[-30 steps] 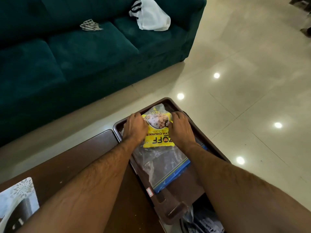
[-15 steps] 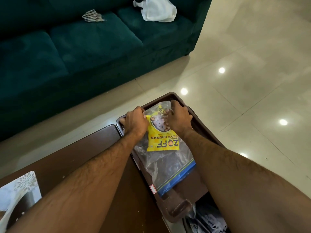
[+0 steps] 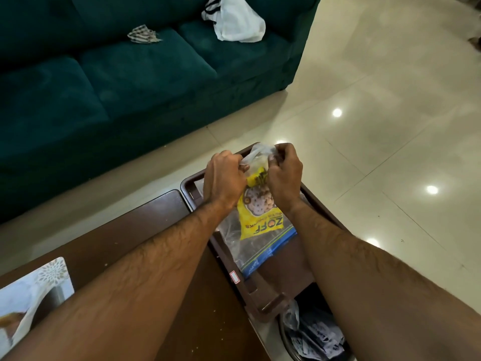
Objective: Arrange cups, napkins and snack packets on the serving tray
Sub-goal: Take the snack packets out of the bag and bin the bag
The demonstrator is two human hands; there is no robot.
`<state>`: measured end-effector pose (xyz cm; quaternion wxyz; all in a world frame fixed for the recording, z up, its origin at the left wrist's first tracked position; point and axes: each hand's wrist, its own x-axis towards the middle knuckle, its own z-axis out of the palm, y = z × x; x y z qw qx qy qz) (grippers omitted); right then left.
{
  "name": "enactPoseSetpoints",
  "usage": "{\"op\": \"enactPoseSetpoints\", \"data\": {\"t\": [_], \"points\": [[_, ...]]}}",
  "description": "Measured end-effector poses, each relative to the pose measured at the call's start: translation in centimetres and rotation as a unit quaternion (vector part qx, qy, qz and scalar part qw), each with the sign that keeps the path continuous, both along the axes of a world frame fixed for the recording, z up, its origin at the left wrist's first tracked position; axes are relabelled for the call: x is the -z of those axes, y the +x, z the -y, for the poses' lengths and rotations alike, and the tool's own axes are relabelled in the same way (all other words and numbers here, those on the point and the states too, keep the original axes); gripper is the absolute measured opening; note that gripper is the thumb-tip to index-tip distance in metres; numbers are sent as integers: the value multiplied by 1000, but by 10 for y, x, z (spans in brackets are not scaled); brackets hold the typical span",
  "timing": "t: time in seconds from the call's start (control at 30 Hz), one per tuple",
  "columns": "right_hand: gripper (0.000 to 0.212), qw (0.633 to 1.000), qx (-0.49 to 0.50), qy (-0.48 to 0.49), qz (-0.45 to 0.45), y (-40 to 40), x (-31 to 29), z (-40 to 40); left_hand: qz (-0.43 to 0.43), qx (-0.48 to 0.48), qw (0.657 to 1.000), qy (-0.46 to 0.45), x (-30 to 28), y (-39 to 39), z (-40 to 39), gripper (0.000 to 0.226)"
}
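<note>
While over tray [image 3: 321, 212], left hand [image 3: 225, 178], right hand [image 3: 285, 173] fingers pinch yellow snack packet [image 3: 256, 217] top.

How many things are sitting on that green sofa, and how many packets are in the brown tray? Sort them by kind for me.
White bags on the sofa: 1, the white bag
Checked cloths on the sofa: 1, the checked cloth
Yellow snack packets in the tray: 1, the yellow snack packet
Clear plastic bags with a blue edge in the tray: 1, the clear plastic bag
Total: 4
</note>
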<state>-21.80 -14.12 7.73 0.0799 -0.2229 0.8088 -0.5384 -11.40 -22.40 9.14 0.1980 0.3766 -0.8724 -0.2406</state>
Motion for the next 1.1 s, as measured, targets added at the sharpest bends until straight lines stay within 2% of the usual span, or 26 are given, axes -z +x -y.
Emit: {"op": "enactPoseSetpoints", "data": {"t": [0.07,0.17,0.2,0.27,0.3,0.33,0.4,0.47,0.5,0.53,0.6,0.67,0.73,0.87,0.93,1.0,1.03,1.1], "points": [[24,1000,-21,-14,5,2,-3,-11,-25,7,999,-34,-11,2,-9,14],[47,997,-70,9,28,5,-5,-29,-50,24,994,-93,-23,6,-19,13],[47,997,-76,16,22,6,-6,-33,-57,32,992,-107,-25,8,-22,13],[25,997,-72,6,4,8,-9,-39,-74,44,989,-125,-27,13,-26,16],[10,998,-62,-10,3,9,-13,-40,-73,51,988,-123,-28,16,-27,22],[9,999,-47,-27,4,11,-17,-39,-59,62,990,-114,-29,19,-28,31],[32,999,-12,-53,1,14,-24,-38,-4,97,991,-96,-29,26,-30,55],[42,998,-2,-67,-1,18,-30,-37,39,126,988,-83,-30,34,-34,76],[45,997,-2,-73,-4,20,-32,-37,50,132,987,-76,-31,35,-36,77],[46,997,-3,-81,-9,23,-34,-37,51,131,987,-73,-32,36,-39,68],[44,995,-4,-97,-1,29,-37,-39,45,116,989,-75,-38,34,-44,36],[33,994,0,-109,3,32,-39,-44,46,94,991,-83,-47,31,-47,21],[12,994,-20,-107,11,31,-38,-53,47,74,990,-110,-53,29,-48,22],[51,994,-100,-39,33,28,-24,-79,5,40,987,-153,-58,32,-47,32],[47,993,-112,-32,36,29,-20,-83,-17,43,990,-135,-58,32,-47,36],[19,996,-80,-48,16,28,-20,-79,-29,66,990,-119,-57,32,-47,30],[15,997,-59,-57,5,28,-21,-77,-30,80,989,-117,-55,32,-47,24],[36,997,-35,-65,-7,29,-23,-71,-11,109,986,-123,-52,32,-47,35]]}}
